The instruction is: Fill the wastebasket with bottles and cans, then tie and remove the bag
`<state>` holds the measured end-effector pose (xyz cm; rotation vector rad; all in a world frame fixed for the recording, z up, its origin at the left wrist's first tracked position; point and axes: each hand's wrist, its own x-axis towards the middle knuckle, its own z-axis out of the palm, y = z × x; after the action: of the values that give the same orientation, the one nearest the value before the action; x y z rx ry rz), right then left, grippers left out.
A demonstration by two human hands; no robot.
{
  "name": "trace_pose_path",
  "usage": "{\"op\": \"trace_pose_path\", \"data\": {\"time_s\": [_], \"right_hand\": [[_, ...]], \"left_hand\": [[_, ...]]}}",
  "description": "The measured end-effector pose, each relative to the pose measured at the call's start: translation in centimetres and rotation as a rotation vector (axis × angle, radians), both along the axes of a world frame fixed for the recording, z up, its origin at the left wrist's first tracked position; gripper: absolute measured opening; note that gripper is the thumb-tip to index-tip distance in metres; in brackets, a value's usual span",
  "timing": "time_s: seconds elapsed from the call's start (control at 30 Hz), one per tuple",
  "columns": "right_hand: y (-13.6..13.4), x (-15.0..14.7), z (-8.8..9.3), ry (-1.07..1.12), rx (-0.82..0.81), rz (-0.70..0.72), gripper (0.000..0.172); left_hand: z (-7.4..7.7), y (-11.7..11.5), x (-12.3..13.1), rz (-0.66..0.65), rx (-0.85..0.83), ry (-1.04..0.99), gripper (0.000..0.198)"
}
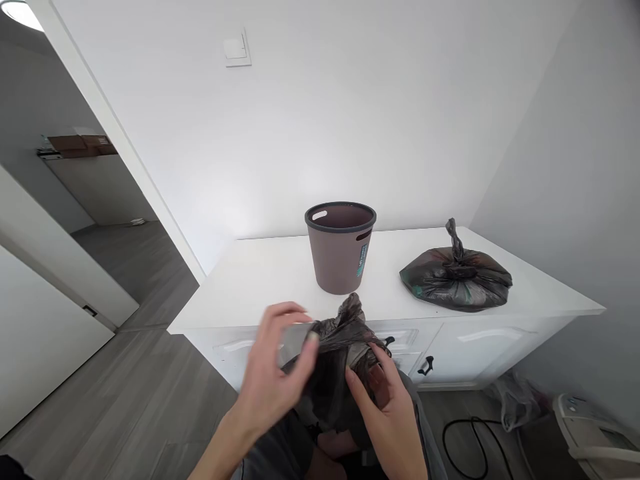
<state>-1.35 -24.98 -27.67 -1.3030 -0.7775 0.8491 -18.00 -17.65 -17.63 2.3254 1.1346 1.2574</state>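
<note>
A thin black garbage bag hangs in front of the cabinet, its twisted top sticking up and its lower part dark above my legs. My right hand pinches the right side of its gathered neck between thumb and fingers. At the bag's left side is my left hand, slightly blurred, with thumb and fingers apart; whether the thumb touches the plastic I cannot tell. Behind the bag, a mauve trash can with a dark rim stands upright on the white cabinet top. To its right lies a filled, knotted black garbage bag.
The white cabinet has black handles on its front and stands against the wall. A light switch is above. On the floor at right are a black cable, a clear plastic bag and a grey appliance. A doorway opens at left.
</note>
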Motion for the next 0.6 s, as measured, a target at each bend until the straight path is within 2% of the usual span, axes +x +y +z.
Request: {"op": "trace_pose_path", "data": {"time_s": [0.07,0.1,0.17,0.27,0.33,0.47,0.6], "right_hand": [[-0.1,-0.5,0.1,-0.085,0.054,0.034,0.064],[-0.1,-0.7,0.1,-0.129,0.072,0.050,0.061],[-0.4,-0.7,0.3,-0.209,0.097,0.071,0.059],[-0.8,-0.6,0.7,-0.277,0.117,0.071,0.059],[-1.1,-0.6,0.8,-0.290,0.125,0.069,0.059],[-1.3,-0.5,0.3,-0.292,0.157,0.043,0.062],[-1.1,-0.5,-0.3,-0.210,0.121,-0.020,0.072]], "left_hand": [[0.4,-0.5,0.8,-0.152,-0.017,0.220,0.044],[0.5,-0.4,0.9,-0.181,-0.022,0.289,0.049],[0.2,0.4,0.8,-0.158,0.002,0.341,0.044],[-0.4,2.3,0.1,-0.052,0.050,0.328,0.033],[-0.8,3.4,-0.2,0.033,0.097,0.309,0.035],[-1.4,4.7,-0.9,0.289,0.269,0.336,0.062],[-1.4,5.6,-2.6,0.449,0.292,0.415,0.077]]}}
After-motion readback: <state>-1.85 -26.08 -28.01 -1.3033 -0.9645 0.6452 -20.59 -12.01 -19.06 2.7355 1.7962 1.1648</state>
